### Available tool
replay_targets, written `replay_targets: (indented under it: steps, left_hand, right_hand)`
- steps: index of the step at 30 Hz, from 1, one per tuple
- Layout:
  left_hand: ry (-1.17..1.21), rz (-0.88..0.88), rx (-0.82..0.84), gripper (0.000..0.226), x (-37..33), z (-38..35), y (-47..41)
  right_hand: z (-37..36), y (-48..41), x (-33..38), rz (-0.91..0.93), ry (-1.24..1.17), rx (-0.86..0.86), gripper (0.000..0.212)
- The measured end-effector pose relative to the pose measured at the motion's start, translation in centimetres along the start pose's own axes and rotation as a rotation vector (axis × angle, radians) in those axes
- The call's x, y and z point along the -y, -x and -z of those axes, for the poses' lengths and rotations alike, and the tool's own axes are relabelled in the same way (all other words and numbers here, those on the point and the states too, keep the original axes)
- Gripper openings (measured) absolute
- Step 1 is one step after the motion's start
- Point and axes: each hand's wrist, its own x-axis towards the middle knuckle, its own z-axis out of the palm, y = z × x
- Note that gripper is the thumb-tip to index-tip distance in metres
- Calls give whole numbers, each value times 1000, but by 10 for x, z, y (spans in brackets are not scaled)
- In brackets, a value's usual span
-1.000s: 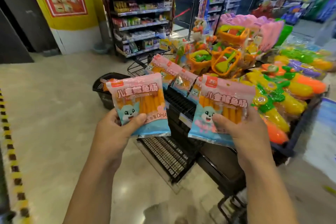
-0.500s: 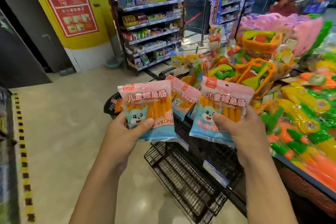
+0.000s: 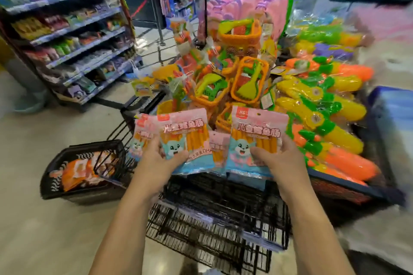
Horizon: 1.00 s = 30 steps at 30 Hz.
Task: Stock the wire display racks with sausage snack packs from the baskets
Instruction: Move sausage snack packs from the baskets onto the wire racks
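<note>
Pink-and-blue film packs filled both hands. The left hand [image 3: 161, 163] gripped the left pack [image 3: 185, 138] near its lower edge, thumb across the front and fingers curled behind. The right hand [image 3: 283, 161] held the right pack [image 3: 257, 138] the same way. Both packs stood upright with their printed faces toward the camera, just above the top tier of the black wire rack [image 3: 212, 225]. Stocked packs [image 3: 139, 138] of the same kind already stood in that tier, one just behind the left pack and another showing between the two hands. The basket [image 3: 78, 196] sat on the floor left of the rack, close against its side wires, with orange packs left in it.

The step in hand looked like seating these two packs in the top tier. It would probably go best with each bottom edge lowered first, behind the front wire and in front of the stocked packs, so the row leaned back evenly and every face showed. Held so low, the soft film could flop at the top, so keeping each pack vertical until its base rested on the wires seemed wise. Only then should the fingers let go. Placing one pack at a time would lessen the chance of toppling its neighbours. Piled toys [image 3: 324, 114] lay just right of the rack, so the right pack needed a straight descent, not a sideways swing. Whether the tier had dividers could not be told.
</note>
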Motion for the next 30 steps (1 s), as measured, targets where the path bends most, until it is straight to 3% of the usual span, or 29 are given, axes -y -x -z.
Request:
replay_targets:
  steps: [3, 10, 14, 21, 30]
  left_hand:
    - [-126, 39, 121, 77, 13, -3, -40]
    - [-272, 67, 237, 60, 59, -38, -65]
    - [-329, 85, 218, 62, 84, -48, -66]
    - [-427, 84, 125, 42, 107, -67, -56]
    - [-801, -126, -78, 51, 108, -77, -48]
  right_hand:
    - [-3, -4, -21, -43, 20, -99, 44]
    - [-20, 2, -83, -198, 87, -269, 39]
    - [-28, 5, -102, -252, 128, -282, 37]
    - [-35, 5, -118, -264, 180, -333, 35]
    - [-47, -4, -124, -247, 609, -333, 42]
